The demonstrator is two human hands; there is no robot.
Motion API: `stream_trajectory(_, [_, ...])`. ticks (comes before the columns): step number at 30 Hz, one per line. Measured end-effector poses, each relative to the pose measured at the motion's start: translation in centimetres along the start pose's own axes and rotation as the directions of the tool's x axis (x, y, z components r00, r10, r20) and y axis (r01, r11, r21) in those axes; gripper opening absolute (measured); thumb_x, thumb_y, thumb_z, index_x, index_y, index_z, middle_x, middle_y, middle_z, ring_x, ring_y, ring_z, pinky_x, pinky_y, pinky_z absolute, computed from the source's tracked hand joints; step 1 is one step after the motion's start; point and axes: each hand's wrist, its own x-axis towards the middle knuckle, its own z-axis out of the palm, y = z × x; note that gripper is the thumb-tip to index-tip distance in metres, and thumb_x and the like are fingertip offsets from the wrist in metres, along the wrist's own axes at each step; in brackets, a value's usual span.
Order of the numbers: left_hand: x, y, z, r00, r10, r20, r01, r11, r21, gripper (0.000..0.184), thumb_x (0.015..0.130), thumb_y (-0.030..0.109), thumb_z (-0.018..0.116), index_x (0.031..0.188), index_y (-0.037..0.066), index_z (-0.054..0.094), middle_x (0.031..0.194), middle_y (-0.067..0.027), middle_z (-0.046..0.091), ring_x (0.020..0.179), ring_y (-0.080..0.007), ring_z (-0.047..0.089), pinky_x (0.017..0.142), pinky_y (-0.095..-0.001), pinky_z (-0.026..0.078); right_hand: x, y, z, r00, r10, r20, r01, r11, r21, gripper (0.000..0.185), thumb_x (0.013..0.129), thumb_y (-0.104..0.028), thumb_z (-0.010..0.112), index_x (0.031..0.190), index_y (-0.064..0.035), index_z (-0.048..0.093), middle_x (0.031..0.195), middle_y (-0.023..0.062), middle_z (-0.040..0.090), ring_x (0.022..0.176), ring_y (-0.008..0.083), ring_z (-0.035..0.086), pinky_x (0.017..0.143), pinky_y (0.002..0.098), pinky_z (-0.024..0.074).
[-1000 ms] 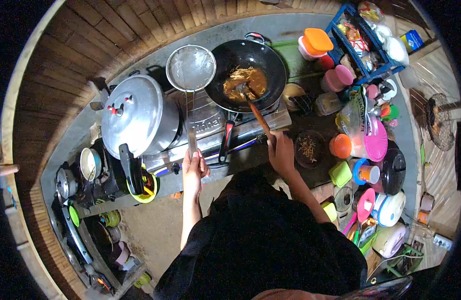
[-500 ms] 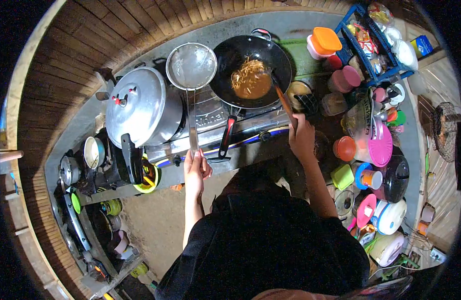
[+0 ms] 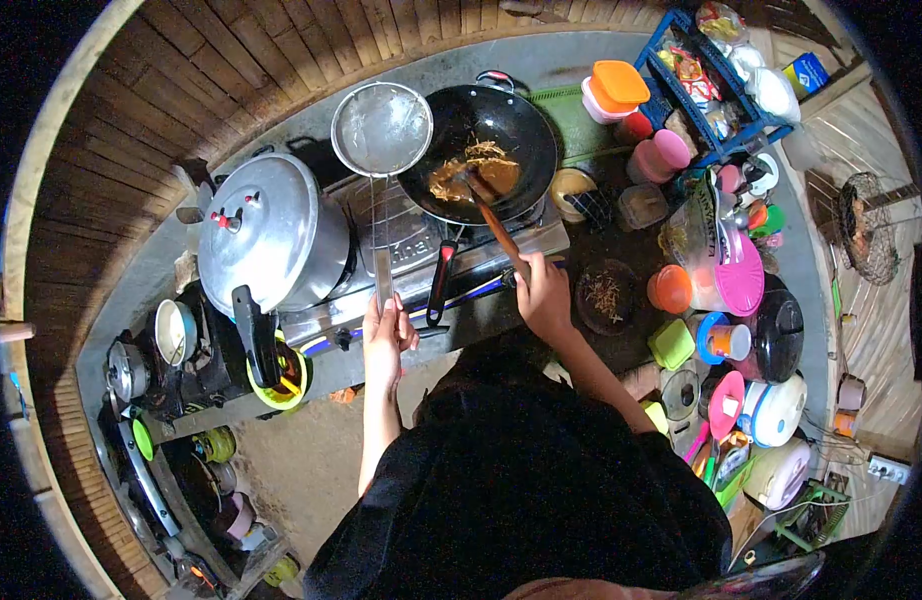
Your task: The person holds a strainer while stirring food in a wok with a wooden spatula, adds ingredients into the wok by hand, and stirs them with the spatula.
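Observation:
My left hand (image 3: 384, 335) is closed round the flat metal handle of a mesh strainer (image 3: 382, 130), whose round bowl is held up over the stove, left of the wok. In my right hand (image 3: 544, 297) is the handle of a wooden spatula (image 3: 500, 234). Its blade dips into brown liquid with thin pale strips (image 3: 491, 172), pooled in the bottom of a black wok (image 3: 536, 150). The wok stands on the right side of a metal gas stove (image 3: 411, 240), its black and red handle pointing toward me.
A large pressure cooker (image 3: 266, 235) occupies the stove's left side, its black handle jutting toward me. To the right stand stacked orange and pink containers (image 3: 618, 88), a blue rack (image 3: 664, 60) and a dark dish with thin strips (image 3: 606, 297). A small white pot (image 3: 175, 332) sits at far left.
The spatula and my right hand have moved left, and the blade now reaches the middle of the wok. The strips are pushed about. The whole view has shifted slightly.

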Motion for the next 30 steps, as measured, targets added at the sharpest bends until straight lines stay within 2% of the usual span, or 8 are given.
stream_trajectory(2, [0.0,0.1,-0.3,1.0,0.0,0.008,0.0,1.0,0.0,0.012,0.096,0.02,0.038,0.092,0.009,0.042,0.055,0.0035,0.033,0.042,-0.0058,0.026,0.042,-0.0227,0.031,2.0,0.5,1.4,0.976,-0.146,-0.161,0.159,0.985,0.072,0.027,0.08,-0.014,0.056,0.105,-0.0059,0.048,0.09,0.0164,0.059,0.086,0.0355,0.055,0.074,0.0442,0.039])
stream_trajectory(9, [0.0,0.3,-1.7,1.0,-0.012,-0.01,0.012,1.0,-0.017,0.011,0.096,0.019,0.039,0.092,0.009,0.042,0.056,0.0034,0.035,0.043,-0.0058,0.029,0.042,-0.0226,0.031,4.7,1.4,0.9,0.975,-0.058,-0.216,0.051,0.998,-0.038,0.028,0.08,-0.013,0.055,0.106,-0.0055,0.047,0.089,0.0168,0.059,0.085,0.0364,0.056,0.075,0.0459,0.0399])
stream_trajectory(12, [0.3,0.4,-2.4,1.0,-0.013,0.006,0.014,0.999,-0.039,0.01,0.096,0.018,0.039,0.092,0.009,0.042,0.056,0.0033,0.036,0.043,-0.0058,0.03,0.042,-0.0227,0.031,3.1,2.0,-0.1,0.98,0.025,-0.198,-0.062,0.98,-0.187,0.03,0.081,-0.013,0.055,0.107,-0.0047,0.046,0.088,0.0172,0.06,0.084,0.0362,0.057,0.074,0.0469,0.0403])
stream_trajectory(13, [0.5,0.4,-2.6,1.0,-0.008,0.02,0.009,0.999,-0.05,0.01,0.096,0.018,0.04,0.092,0.009,0.042,0.056,0.0033,0.036,0.043,-0.0058,0.03,0.042,-0.0227,0.031,2.6,2.1,-0.5,0.983,0.102,-0.153,-0.131,0.972,-0.195,0.03,0.082,-0.014,0.055,0.108,-0.0038,0.046,0.087,0.0174,0.059,0.083,0.0352,0.057,0.074,0.0466,0.0401])
stream_trajectory(20, [1.8,0.9,-3.2,1.0,-0.026,0.011,0.027,0.998,-0.06,0.011,0.096,0.018,0.039,0.092,0.009,0.042,0.055,0.0032,0.034,0.042,-0.0061,0.03,0.041,-0.0231,0.031,-3.7,-0.6,-1.0,0.982,0.182,-0.055,-0.189,0.969,-0.158,0.03,0.083,-0.015,0.055,0.108,-0.002,0.045,0.087,0.017,0.059,0.081,0.0343,0.056,0.072,0.046,0.0394])
stream_trajectory(24, [2.5,0.7,-3.8,0.999,-0.017,0.049,0.019,0.998,-0.06,0.012,0.096,0.019,0.039,0.091,0.009,0.042,0.054,0.0032,0.034,0.041,-0.0063,0.029,0.04,-0.023,0.03,-4.2,-3.1,0.7,0.994,0.096,-0.059,-0.101,0.99,-0.095,0.031,0.082,-0.014,0.056,0.108,-0.0024,0.045,0.089,0.016,0.058,0.085,0.0338,0.056,0.073,0.0448,0.0388])
stream_trajectory(26, [2.6,0.8,-4.0,0.998,-0.015,0.061,0.018,0.998,-0.055,0.012,0.096,0.019,0.039,0.091,0.009,0.041,0.054,0.0032,0.033,0.04,-0.0063,0.029,0.04,-0.0227,0.03,-2.7,-3.4,2.0,0.991,-0.01,-0.137,-0.001,0.997,-0.081,0.031,0.081,-0.007,0.057,0.108,-0.0032,0.044,0.087,0.018,0.057,0.081,0.0378,0.055,0.07,0.0445,0.0383])
stream_trajectory(30, [2.5,1.2,-4.2,0.996,-0.033,0.079,0.037,0.997,-0.061,0.013,0.096,0.02,0.039,0.091,0.009,0.041,0.053,0.0034,0.032,0.04,-0.0065,0.029,0.04,-0.0225,0.029,1.6,-3.1,4.0,0.986,-0.005,-0.165,-0.01,0.996,-0.093,0.03,0.081,-0.008,0.058,0.107,-0.0041,0.044,0.086,0.0174,0.057,0.081,0.0371,0.055,0.071,0.0458,0.0385])
